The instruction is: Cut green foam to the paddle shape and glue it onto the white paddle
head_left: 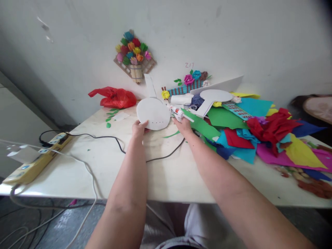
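Note:
My left hand point(139, 130) pinches the lower left edge of a white oval board point(153, 112), which has a row of small dark dots near its bottom edge. In my right hand point(183, 125) is a white hot glue gun point(177, 111) with a red-orange mark. Its nozzle points up and left near the board's right edge, and a glue stick sticks out of its back. Whether the nozzle touches the board I cannot tell. A white strip point(150, 86) stands behind the board, against the wall. Green paper point(201, 124) lies right beside my right hand.
Coloured paper point(275, 128) is heaped on the table's right. A red plastic bag point(116, 98) and green paper leaves point(108, 125) lie at back left. A power strip point(33, 162) and cables occupy the left. A black cord point(166, 157) crosses under my arms. Paper flowers point(133, 46) hang on the wall.

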Demonstrator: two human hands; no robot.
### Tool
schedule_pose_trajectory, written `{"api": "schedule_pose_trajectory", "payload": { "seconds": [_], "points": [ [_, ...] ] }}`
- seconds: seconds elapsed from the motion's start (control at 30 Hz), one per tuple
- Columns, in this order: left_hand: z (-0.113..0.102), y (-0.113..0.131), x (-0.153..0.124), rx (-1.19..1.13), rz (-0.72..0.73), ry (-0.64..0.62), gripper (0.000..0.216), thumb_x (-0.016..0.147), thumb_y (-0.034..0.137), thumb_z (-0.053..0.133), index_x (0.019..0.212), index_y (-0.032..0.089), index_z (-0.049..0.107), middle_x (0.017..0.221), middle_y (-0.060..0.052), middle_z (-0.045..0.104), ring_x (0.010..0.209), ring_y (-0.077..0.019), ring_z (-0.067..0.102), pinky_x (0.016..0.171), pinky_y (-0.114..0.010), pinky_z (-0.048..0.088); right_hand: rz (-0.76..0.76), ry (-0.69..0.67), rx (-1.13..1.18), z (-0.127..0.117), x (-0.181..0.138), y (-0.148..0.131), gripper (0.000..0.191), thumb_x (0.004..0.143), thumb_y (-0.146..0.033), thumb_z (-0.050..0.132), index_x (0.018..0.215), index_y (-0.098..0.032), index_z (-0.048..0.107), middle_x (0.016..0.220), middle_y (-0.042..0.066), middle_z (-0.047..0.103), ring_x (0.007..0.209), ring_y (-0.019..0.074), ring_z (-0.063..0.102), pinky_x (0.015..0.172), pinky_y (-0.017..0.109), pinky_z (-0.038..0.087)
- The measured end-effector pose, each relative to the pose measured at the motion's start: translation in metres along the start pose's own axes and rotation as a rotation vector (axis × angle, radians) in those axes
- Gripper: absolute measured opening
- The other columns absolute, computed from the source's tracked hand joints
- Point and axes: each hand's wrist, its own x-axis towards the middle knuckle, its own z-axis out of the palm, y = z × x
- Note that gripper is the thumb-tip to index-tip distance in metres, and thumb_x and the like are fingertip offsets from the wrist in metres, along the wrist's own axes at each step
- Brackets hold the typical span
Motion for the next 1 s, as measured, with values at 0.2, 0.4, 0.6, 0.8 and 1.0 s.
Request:
{"api": "schedule_pose_trajectory", "payload": {
  "seconds": [0.2, 0.4, 0.6, 0.8, 1.0],
  "points": [
    [-0.004, -0.001, 0.004, 0.076, 0.01, 0.01, 0.019, 0.067, 0.015, 0.073, 0.079, 0.014, 0.059, 0.063, -0.003, 0.059, 0.048, -0.0121, 0.055, 0.052, -0.03, 0.053, -0.007, -0.27, -0.046, -0.001, -0.007, -0.001, 0.017, 0.069, -0.026, 0.069, 0.061, -0.014, 0.061, 0.041, -0.004, 0.053, 0.029, 0.0054, 0.035, 0.032, 0.019, 0.026],
    [-0.001, 0.001, 0.001, 0.072, 0.013, 0.04, 0.016, 0.067, 0.012, 0.072, 0.077, 0.014, 0.06, 0.063, -0.003, 0.059, 0.05, -0.0121, 0.055, 0.055, -0.03, 0.052, 0.053, -0.332, -0.087, -0.003, -0.012, -0.006, 0.019, 0.067, -0.023, 0.073, 0.057, -0.013, 0.061, 0.039, -0.002, 0.054, 0.026, 0.0035, 0.033, 0.028, 0.016, 0.024],
    [-0.002, -0.002, 0.004, 0.036, 0.019, 0.028, 0.016, 0.065, 0.011, 0.072, 0.076, 0.013, 0.061, 0.068, -0.005, 0.061, 0.054, -0.0137, 0.058, 0.057, -0.032, 0.053, 0.05, -0.341, -0.162, -0.002, -0.012, -0.008, 0.024, 0.067, -0.027, 0.075, 0.054, -0.014, 0.059, 0.035, -0.003, 0.051, 0.023, 0.0034, 0.031, 0.025, 0.016, 0.022],
    [-0.004, -0.006, 0.009, 0.063, 0.027, 0.0, 0.014, 0.068, 0.013, 0.07, 0.078, 0.013, 0.06, 0.064, -0.004, 0.061, 0.052, -0.0141, 0.058, 0.055, -0.032, 0.054, 0.04, -0.343, -0.263, -0.001, -0.012, -0.009, 0.025, 0.067, -0.029, 0.075, 0.055, -0.014, 0.06, 0.035, -0.003, 0.05, 0.023, 0.0044, 0.032, 0.024, 0.017, 0.023],
    [-0.003, -0.005, 0.006, 0.057, 0.014, 0.002, 0.016, 0.069, 0.013, 0.07, 0.081, 0.014, 0.06, 0.064, -0.004, 0.061, 0.052, -0.0145, 0.058, 0.055, -0.032, 0.054, 0.03, -0.331, -0.335, 0.0, -0.011, -0.01, 0.023, 0.07, -0.029, 0.073, 0.059, -0.013, 0.061, 0.036, -0.002, 0.05, 0.025, 0.0044, 0.032, 0.025, 0.017, 0.023]
  ]
}}
